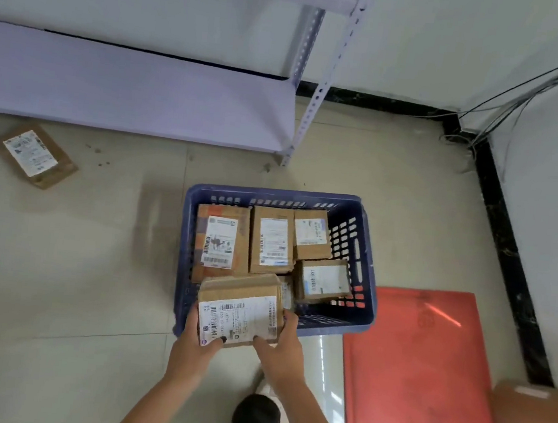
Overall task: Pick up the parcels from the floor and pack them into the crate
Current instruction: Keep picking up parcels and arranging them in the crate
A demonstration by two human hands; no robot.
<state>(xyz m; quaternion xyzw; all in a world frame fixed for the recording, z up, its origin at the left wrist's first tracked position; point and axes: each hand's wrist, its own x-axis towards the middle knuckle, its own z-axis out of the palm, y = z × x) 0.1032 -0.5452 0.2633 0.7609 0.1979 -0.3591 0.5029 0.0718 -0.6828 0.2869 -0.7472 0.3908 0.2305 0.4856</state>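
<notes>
A blue plastic crate (pixel 367 262) stands on the tiled floor with several labelled cardboard parcels (pixel 269 241) lying flat inside. Over its near edge I hold another brown parcel (pixel 242 305) with a white barcode label. My left hand (pixel 197 335) grips its left near corner, thumb on the label. My right hand (pixel 282 344) grips its right near side, fingers curled up the edge. One more labelled parcel (pixel 35 155) lies on the floor far to the left, near the shelf.
A pale metal shelf unit (pixel 138 93) with a perforated post stands behind the crate. A red mat (pixel 422 374) lies on the floor to the right. A brown parcel-like shape (pixel 531 417) shows at the right edge. Cables run along the right wall.
</notes>
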